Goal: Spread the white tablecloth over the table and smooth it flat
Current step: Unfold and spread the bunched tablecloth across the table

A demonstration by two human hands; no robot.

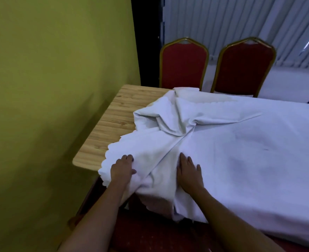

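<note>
Both forearms reach in from below. Our left hand (pixel 122 167) lies on the white tablecloth (pixel 241 142) near its scalloped edge, fingers curled into the fabric; whether it pinches a fold we cannot tell. Our right hand (pixel 189 170) presses flat, fingers spread. Cloth covers most of the wooden table (pixel 113 120), bunched in a heap at the left, bare wood beyond. Two red chairs (pixel 183 64) stand behind; green wall (pixel 50 79) on the left.
</note>
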